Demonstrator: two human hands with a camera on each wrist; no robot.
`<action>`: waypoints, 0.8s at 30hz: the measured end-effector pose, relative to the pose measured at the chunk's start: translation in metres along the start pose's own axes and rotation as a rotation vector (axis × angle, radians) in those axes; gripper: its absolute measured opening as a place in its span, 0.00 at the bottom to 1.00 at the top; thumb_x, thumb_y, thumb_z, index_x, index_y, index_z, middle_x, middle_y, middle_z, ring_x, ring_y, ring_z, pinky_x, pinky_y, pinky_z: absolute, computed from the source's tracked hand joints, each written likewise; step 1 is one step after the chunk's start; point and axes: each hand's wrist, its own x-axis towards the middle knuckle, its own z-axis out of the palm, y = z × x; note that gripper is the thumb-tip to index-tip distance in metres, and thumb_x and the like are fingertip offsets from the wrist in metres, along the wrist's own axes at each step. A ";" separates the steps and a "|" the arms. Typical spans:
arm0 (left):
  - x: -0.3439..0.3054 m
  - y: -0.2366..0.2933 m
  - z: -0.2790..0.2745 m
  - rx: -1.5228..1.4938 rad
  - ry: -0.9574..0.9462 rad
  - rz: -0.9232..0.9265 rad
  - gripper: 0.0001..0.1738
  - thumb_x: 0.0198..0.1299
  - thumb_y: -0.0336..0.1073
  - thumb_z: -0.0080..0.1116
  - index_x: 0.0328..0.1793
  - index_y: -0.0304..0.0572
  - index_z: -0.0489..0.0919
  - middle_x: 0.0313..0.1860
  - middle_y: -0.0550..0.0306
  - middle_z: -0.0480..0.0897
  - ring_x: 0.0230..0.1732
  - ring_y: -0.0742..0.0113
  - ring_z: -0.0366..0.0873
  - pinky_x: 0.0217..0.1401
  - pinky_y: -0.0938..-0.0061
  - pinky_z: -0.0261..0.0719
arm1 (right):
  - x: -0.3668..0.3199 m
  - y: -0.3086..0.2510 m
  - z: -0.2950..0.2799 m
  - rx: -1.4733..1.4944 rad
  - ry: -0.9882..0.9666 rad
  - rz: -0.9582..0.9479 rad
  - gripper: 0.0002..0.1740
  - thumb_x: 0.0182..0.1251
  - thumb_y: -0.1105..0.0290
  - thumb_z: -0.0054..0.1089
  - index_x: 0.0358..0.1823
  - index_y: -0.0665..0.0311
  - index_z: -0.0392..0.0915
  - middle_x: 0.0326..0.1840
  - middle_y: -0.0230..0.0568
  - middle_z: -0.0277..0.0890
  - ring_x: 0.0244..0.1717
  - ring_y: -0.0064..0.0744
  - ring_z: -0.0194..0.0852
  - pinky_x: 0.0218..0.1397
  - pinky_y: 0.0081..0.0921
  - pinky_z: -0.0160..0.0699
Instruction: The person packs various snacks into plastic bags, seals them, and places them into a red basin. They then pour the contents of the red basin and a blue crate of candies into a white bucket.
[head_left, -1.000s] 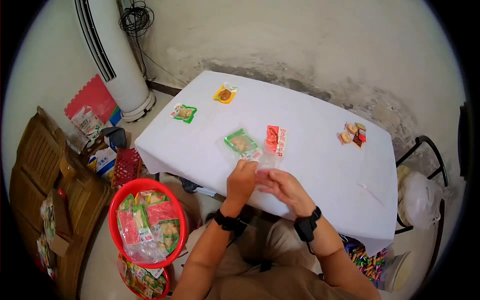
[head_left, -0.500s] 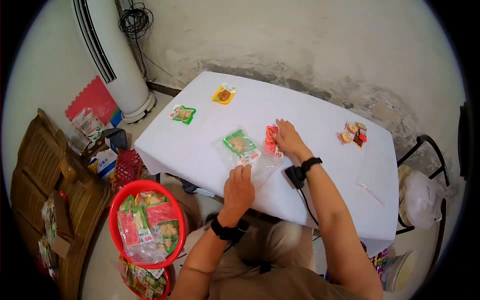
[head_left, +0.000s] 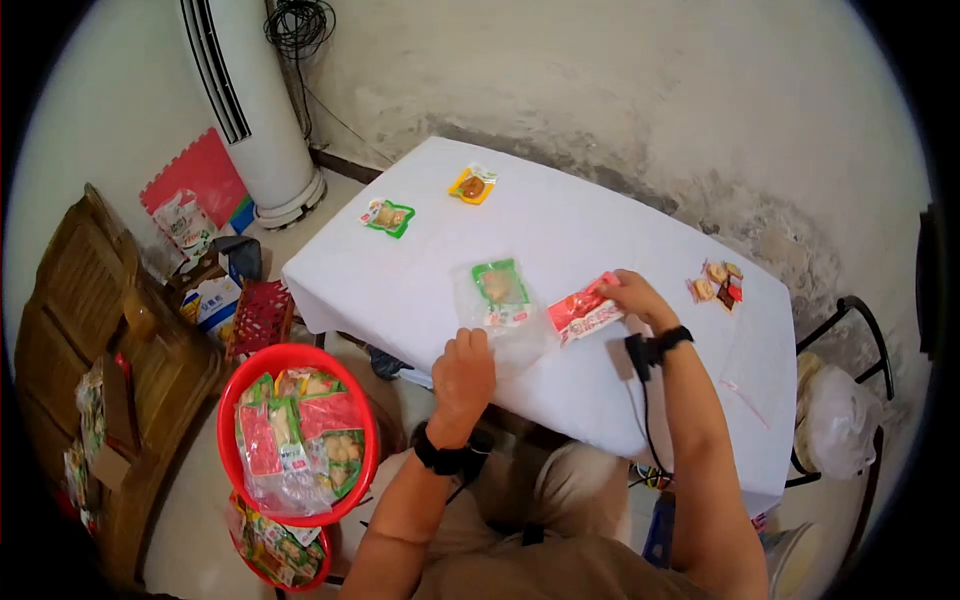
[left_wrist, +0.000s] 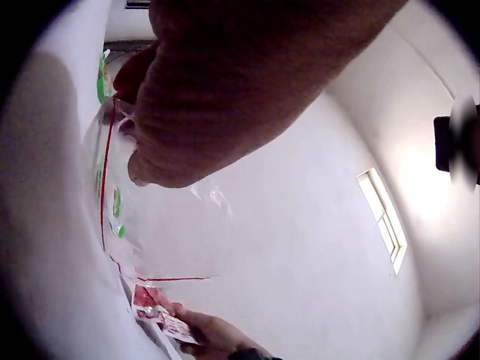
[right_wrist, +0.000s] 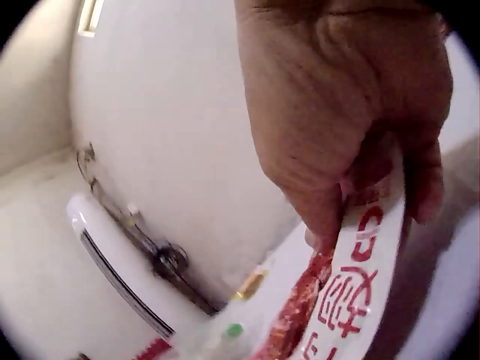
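From my remote view, my right hand [head_left: 640, 300] pinches the red-and-white packet [head_left: 585, 309] by one end, thumb on one side and fingers on the other, nearly closed. The packet slants from those fingertips toward the clear bag [head_left: 522, 346], to the right of the green packet [head_left: 499, 284], which lies inside the bag. My left hand [head_left: 463, 376] has its fingers curled, gripping the bag's near edge over the white-covered table [head_left: 420, 290], and the red-and-white packet is apart from it, farther right.
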 end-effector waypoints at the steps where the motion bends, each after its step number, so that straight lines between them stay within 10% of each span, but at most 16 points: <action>1: 0.001 -0.002 -0.003 -0.021 0.015 -0.001 0.11 0.48 0.34 0.58 0.33 0.43 0.67 0.29 0.54 0.71 0.32 0.55 0.73 0.31 0.66 0.74 | -0.022 -0.009 -0.004 0.097 0.007 -0.033 0.14 0.55 0.66 0.57 0.37 0.70 0.74 0.30 0.35 0.75 0.28 0.21 0.70 0.29 0.24 0.70; 10: -0.002 0.019 -0.001 -0.246 0.074 0.109 0.09 0.51 0.35 0.57 0.31 0.43 0.69 0.26 0.54 0.72 0.28 0.55 0.73 0.26 0.66 0.72 | -0.160 -0.047 0.037 0.359 0.011 0.007 0.06 0.64 0.70 0.50 0.38 0.64 0.72 0.32 0.29 0.74 0.30 0.16 0.69 0.34 0.15 0.70; 16: -0.003 0.028 0.006 -0.273 0.131 0.166 0.06 0.52 0.33 0.55 0.33 0.42 0.70 0.28 0.53 0.71 0.31 0.55 0.73 0.29 0.66 0.73 | -0.128 -0.024 0.097 0.598 0.300 -0.280 0.10 0.67 0.71 0.44 0.46 0.66 0.65 0.37 0.38 0.74 0.30 0.22 0.74 0.27 0.21 0.77; 24: -0.005 0.028 0.004 -0.348 0.168 0.179 0.06 0.52 0.29 0.53 0.37 0.41 0.72 0.29 0.52 0.71 0.32 0.54 0.73 0.30 0.66 0.73 | -0.101 -0.054 0.158 1.257 -0.006 0.041 0.14 0.67 0.72 0.40 0.52 0.65 0.64 0.48 0.42 0.72 0.44 0.34 0.75 0.42 0.31 0.80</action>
